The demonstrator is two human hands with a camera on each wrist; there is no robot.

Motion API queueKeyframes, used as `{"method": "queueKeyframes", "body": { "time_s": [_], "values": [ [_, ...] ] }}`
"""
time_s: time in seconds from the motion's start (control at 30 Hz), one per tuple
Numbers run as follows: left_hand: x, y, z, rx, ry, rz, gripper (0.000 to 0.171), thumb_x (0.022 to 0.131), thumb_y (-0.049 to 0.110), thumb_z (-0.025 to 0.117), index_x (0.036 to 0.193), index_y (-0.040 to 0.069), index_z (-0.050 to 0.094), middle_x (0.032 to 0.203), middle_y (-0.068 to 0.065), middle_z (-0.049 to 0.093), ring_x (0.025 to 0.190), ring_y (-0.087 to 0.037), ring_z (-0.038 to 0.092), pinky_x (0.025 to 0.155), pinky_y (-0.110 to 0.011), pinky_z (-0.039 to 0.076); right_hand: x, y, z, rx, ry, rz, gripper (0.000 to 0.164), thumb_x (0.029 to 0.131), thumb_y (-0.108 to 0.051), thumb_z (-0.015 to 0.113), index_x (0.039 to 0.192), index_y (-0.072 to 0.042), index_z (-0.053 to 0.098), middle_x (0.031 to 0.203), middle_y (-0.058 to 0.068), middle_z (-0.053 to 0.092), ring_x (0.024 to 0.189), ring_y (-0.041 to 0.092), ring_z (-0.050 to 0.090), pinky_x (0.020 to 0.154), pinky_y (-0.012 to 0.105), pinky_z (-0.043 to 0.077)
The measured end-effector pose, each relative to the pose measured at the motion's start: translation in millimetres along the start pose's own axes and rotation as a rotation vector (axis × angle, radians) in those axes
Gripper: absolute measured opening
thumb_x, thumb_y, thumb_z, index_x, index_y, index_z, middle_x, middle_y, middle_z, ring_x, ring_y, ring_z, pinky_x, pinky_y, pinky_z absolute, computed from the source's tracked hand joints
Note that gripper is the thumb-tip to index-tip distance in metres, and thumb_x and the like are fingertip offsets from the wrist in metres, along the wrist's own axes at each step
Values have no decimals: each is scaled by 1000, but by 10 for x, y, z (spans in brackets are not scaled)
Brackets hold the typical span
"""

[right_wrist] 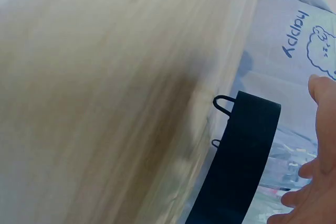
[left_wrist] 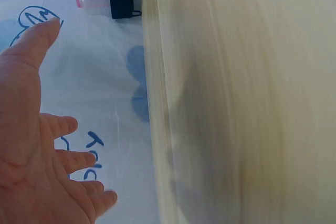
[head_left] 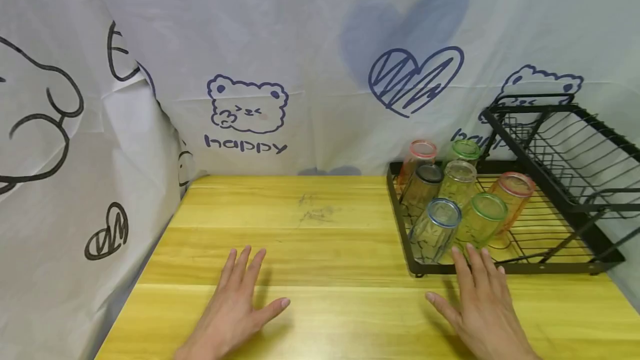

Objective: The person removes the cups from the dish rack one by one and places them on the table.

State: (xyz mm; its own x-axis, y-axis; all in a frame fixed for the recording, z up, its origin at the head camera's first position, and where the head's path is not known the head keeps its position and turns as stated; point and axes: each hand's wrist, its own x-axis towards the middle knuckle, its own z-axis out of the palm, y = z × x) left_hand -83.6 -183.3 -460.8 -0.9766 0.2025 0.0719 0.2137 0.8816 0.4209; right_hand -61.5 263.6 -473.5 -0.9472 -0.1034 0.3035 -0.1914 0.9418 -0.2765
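My left hand hovers over the wooden table with fingers spread and nothing in it; the left wrist view shows its palm side and separated fingers. On the right, my right hand is held with straight fingers just in front of the black dish rack, holding nothing. Its fingertips appear near the blue-rimmed glass and a green-rimmed glass; contact cannot be told. Behind these, upside-down glasses include a black-rimmed one, a clear-rimmed one and a red-rimmed one.
A second red-rimmed glass and another green-rimmed glass stand at the rack's back left. An upper wire shelf rises on the rack's right. White cloth with printed drawings hangs behind the table and along its left side.
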Motion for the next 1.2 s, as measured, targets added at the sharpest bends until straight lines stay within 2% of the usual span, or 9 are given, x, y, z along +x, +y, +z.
{"method": "queueKeyframes", "body": {
  "time_s": [0.17,0.3,0.43,0.53,0.63,0.77,0.9,1.0,1.2],
  "values": [
    [35,145,122,-191,1,-42,100,92,67,70,168,17,28,172,-20,26,159,-47,20,114,-74,37,77,-15,-111,71,184,-70,84,94,-39,80,155,5,42,152,35,44,136,56,43,104,72,42],
    [123,316,216,-337,10,-70,97,90,64,75,165,21,32,171,-14,30,156,-42,30,116,-69,39,233,-91,-234,134,350,-138,70,101,-45,70,146,6,53,140,32,56,124,51,54,94,65,47],
    [281,550,317,-474,38,-45,91,90,58,78,162,21,37,167,-9,37,152,-40,39,116,-67,41,503,-150,-376,139,415,-187,71,105,-51,60,146,6,54,139,31,57,123,49,56,96,64,48],
    [421,737,383,-578,29,-25,86,92,52,79,161,22,39,166,-6,39,147,-42,44,113,-67,44,707,-207,-469,123,379,-162,69,100,-35,74,151,5,50,145,30,52,129,49,53,100,67,48],
    [577,926,454,-684,-11,-13,84,93,50,79,162,25,38,165,-3,39,146,-44,45,114,-64,45,881,-262,-533,96,291,-115,75,95,-24,80,155,3,44,150,31,48,133,52,49,101,71,46],
    [780,1173,583,-804,-66,10,83,93,51,79,162,30,38,166,-1,39,148,-44,43,118,-60,43,1037,-307,-570,55,129,-33,77,101,-34,73,160,2,37,152,34,45,130,56,51,95,73,49],
    [943,1398,731,-860,-86,59,79,94,47,79,161,30,40,166,-3,39,148,-43,44,118,-59,43,1101,-330,-566,23,-7,43,78,104,-43,66,163,-2,35,152,35,45,126,58,55,92,73,51],
    [1050,1546,834,-877,-89,97,77,95,42,80,160,29,41,165,-3,40,148,-42,45,118,-58,43,1110,-336,-554,-10,-38,67,77,104,-45,66,162,-4,37,148,35,48,117,56,61,85,70,55],
    [1189,1720,986,-893,-114,107,80,93,42,81,161,32,40,166,-2,40,149,-36,44,118,-56,45,1117,-327,-453,-42,4,22,69,101,-42,70,155,-5,48,140,36,53,81,44,70,62,57,59]
  ]
}}
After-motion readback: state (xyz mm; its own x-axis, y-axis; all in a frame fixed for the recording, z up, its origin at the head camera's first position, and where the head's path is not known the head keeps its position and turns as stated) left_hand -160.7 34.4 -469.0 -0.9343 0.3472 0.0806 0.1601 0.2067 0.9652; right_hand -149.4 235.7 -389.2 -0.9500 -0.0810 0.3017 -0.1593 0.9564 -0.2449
